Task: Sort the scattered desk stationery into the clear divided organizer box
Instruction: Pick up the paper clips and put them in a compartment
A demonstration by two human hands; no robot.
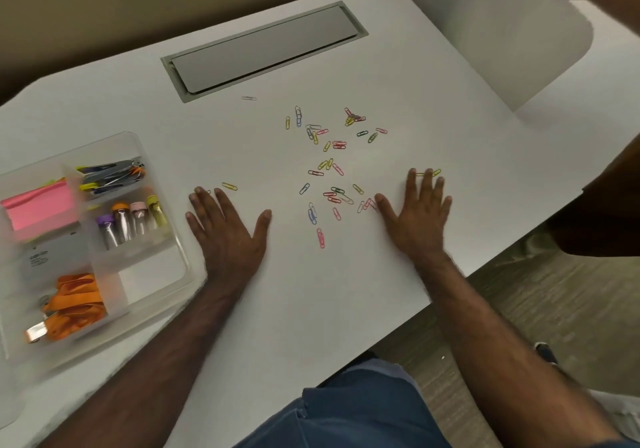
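Several coloured paper clips (334, 167) lie scattered across the middle of the white desk (450, 108). My left hand (228, 229) and my right hand (417, 213) rest flat on the desk, palms down, fingers spread, on either side of the clips. Neither hand holds anything. A yellow clip (229, 186) lies just past my left fingertips, and another (436, 172) sits at my right fingertips. The clear divided organizer box (180, 253) stands at the left. It holds pink sticky notes (40, 208), binder clips and pens (112, 175), small capped tubes (130, 220) and an orange lanyard (74, 305).
A grey cable hatch (263, 51) is set into the desk at the back. One pale clip (248, 98) lies alone near it. The desk's right edge (502, 260) runs diagonally close to my right wrist. Another person's arm (609, 201) shows at the right.
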